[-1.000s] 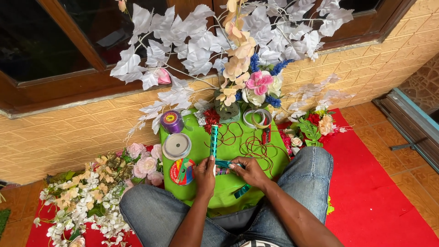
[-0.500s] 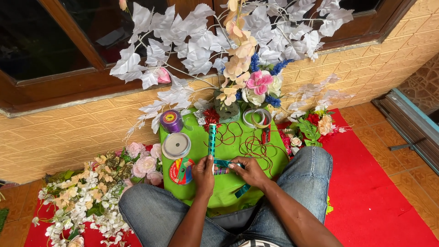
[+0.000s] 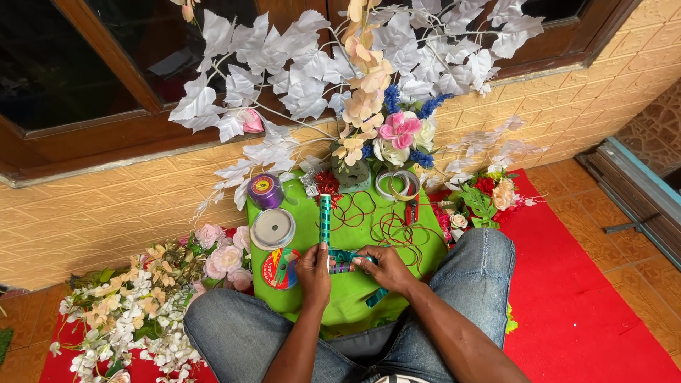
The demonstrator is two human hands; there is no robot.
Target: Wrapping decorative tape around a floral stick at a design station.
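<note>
Almost nothing has moved since a second ago: both hands stay together on the green board across the lap. Left hand [image 3: 313,273] pinches the bottom of a shiny green ribbon [image 3: 325,220] that runs up toward 12 o'clock, and right hand [image 3: 385,268] is closed on the ribbon's folded end, touching the left. At 10 o'clock lie a grey spool [image 3: 272,228] and a purple spool [image 3: 265,191]; farther, at 12 o'clock, stands a flower bunch [image 3: 383,138] with white leaves.
</note>
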